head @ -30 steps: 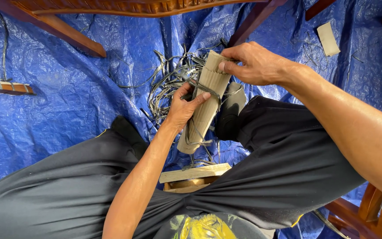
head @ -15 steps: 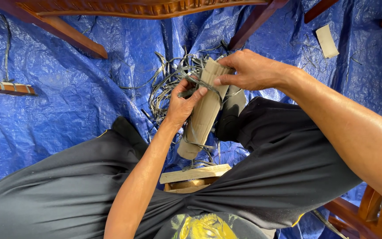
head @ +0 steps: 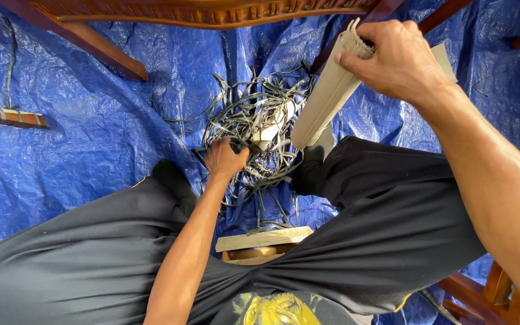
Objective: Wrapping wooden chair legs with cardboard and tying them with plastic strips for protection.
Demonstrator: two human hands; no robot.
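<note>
At the far left edge a wooden slat [head: 8,115] lies on the blue tarp [head: 91,120], and a carved wooden frame [head: 200,12] runs across the top of the frame. Just left of centre, the left hand [head: 225,158] is closed in a fist around dark strips at the edge of a tangled pile of strips [head: 260,126] on the tarp. Below it, at bottom centre between the legs, sits a pale wood block [head: 264,239]. At upper right, the right hand [head: 401,57] grips the top end of a cardboard roll [head: 326,96], lifted clear of the pile and slanting down to the left, its lower end over the pile's right side.
</note>
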